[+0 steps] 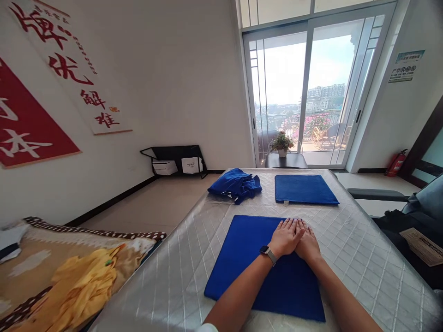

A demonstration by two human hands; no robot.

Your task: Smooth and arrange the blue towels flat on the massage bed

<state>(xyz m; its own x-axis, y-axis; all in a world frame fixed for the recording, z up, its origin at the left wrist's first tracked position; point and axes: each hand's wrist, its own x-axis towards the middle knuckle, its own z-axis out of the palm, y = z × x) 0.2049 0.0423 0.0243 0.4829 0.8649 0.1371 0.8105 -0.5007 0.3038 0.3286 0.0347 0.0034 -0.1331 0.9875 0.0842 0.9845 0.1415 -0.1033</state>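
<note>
A flat blue cloth (249,258), squared off like a folded towel, lies on the quilted silver table cover (180,258) right in front of me. My left hand (286,237), with a watch (268,252) at the wrist, rests palm down near the cloth's far right edge. Beside it, partly under its thumb side, my right hand (307,242) presses flat too. Both have their fingers stretched forward and grip nothing. Farther back lies a second flat blue cloth (306,188) with a small white tag. Left of that sits a crumpled pile of blue cloth (235,183).
At the left, a yellow cloth (86,281) lies on a patterned brown blanket (31,265). Beyond the table's far edge stands a chair (286,160) with a potted plant (283,150) on it. A dark bag (394,230) and a grey armrest (377,195) border the right side.
</note>
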